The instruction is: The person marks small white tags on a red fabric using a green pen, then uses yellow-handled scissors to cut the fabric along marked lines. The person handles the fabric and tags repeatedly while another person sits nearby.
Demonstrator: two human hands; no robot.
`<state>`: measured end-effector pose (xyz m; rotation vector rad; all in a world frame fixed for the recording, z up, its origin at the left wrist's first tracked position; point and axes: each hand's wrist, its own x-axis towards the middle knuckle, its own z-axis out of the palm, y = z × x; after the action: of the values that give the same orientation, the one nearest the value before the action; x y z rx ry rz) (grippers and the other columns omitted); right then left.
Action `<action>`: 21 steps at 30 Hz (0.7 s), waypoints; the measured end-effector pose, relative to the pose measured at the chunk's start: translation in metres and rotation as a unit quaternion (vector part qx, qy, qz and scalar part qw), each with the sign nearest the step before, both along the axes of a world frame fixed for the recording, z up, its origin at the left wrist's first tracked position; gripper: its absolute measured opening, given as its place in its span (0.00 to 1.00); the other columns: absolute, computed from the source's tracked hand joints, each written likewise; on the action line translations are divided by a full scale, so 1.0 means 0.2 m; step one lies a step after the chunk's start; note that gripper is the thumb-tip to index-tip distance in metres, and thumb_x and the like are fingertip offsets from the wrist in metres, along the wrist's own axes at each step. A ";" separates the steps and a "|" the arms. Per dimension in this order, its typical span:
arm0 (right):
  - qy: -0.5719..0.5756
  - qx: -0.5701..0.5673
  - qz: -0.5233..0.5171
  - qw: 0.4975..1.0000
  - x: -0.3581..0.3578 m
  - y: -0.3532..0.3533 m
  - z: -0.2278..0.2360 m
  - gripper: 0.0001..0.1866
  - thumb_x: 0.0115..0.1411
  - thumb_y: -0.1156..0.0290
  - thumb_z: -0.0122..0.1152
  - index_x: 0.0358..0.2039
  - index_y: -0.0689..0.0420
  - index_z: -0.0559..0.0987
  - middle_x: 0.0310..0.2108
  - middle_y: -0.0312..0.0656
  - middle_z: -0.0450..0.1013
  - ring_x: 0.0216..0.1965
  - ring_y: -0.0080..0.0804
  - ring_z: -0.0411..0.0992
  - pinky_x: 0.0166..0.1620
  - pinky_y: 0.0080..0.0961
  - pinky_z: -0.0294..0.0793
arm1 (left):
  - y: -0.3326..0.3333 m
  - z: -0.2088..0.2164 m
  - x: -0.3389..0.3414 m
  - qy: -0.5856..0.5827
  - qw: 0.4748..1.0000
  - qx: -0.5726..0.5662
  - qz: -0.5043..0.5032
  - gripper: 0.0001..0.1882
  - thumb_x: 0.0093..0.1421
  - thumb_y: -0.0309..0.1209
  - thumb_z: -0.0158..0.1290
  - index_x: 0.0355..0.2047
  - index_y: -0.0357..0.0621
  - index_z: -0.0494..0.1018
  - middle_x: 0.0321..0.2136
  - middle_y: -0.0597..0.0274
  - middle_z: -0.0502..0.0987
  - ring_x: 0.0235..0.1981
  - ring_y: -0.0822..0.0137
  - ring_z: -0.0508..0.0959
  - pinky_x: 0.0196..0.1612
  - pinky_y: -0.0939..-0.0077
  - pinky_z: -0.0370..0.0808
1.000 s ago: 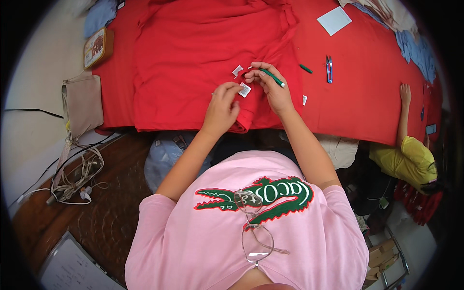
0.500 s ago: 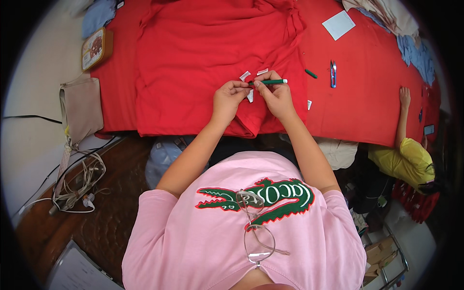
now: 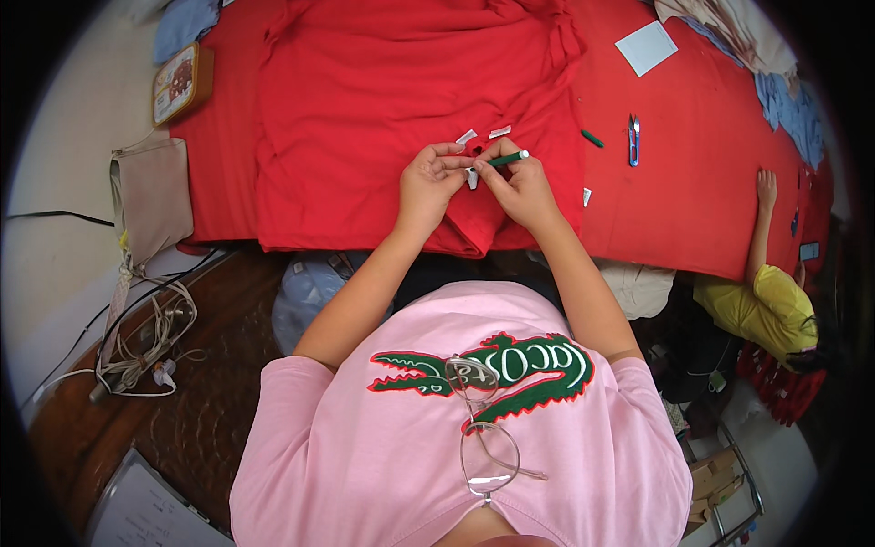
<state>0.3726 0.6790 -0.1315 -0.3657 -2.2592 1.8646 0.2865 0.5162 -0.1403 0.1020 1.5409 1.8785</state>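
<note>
A red garment point(image 3: 365, 118) lies spread over the red-covered table. My right hand point(image 3: 519, 187) is closed round a green marker pen point(image 3: 508, 159), its white end pointing up and right. My left hand point(image 3: 427, 187) pinches a small white label point(image 3: 472, 179) at the garment, right against the marker's tip; the fingers partly hide it. Just beyond my fingertips two more white labels, one on the left point(image 3: 466, 137) and one on the right point(image 3: 499, 132), lie on the red cloth. The green pen cap point(image 3: 592, 139) rests off to the right.
Blue thread snips point(image 3: 633, 141), a white paper sheet point(image 3: 646, 48) and another small label point(image 3: 587, 196) lie to the right. A tan pouch point(image 3: 155, 196) and a lidded box point(image 3: 182, 84) sit at left, above tangled cables point(image 3: 150, 337). A person in yellow point(image 3: 766, 310) is at far right.
The marker has tilted, its white end shifting left, and its tip has come down to the label between my hands. My left hand has barely moved.
</note>
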 end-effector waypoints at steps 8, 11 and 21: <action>0.073 -0.201 -0.263 0.941 0.24 0.39 0.08 0.06 0.71 0.74 0.65 0.45 0.60 0.79 0.35 0.38 0.79 0.33 0.20 0.75 0.40 0.21 0.78 | 0.07 0.20 0.10 0.463 0.865 -0.176 -0.077 0.13 0.61 0.17 0.59 0.46 0.39 0.80 0.46 0.56 0.83 0.46 0.59 0.83 0.50 0.66 0.80; 0.090 -0.283 -0.302 0.906 0.44 0.54 0.03 0.08 0.70 0.76 0.64 0.47 0.61 0.78 0.35 0.40 0.78 0.33 0.22 0.75 0.46 0.29 0.82 | 0.19 0.22 0.24 0.535 0.822 -0.114 -0.157 0.13 0.60 0.19 0.59 0.45 0.41 0.81 0.47 0.57 0.82 0.49 0.53 0.81 0.52 0.58 0.78; 0.053 -0.306 -0.284 0.907 0.60 0.37 -0.07 0.09 0.70 0.77 0.62 0.50 0.61 0.79 0.36 0.39 0.79 0.33 0.22 0.75 0.49 0.28 0.82 | 0.35 0.04 0.27 0.531 0.784 -0.186 -0.263 0.17 0.53 0.33 0.72 0.33 0.35 0.78 0.43 0.50 0.74 0.45 0.48 0.78 0.46 0.58 0.78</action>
<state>0.4923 0.7522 -0.1447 -0.8747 -1.2386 2.1138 0.3411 0.5863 -0.1323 1.4525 2.2193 0.9870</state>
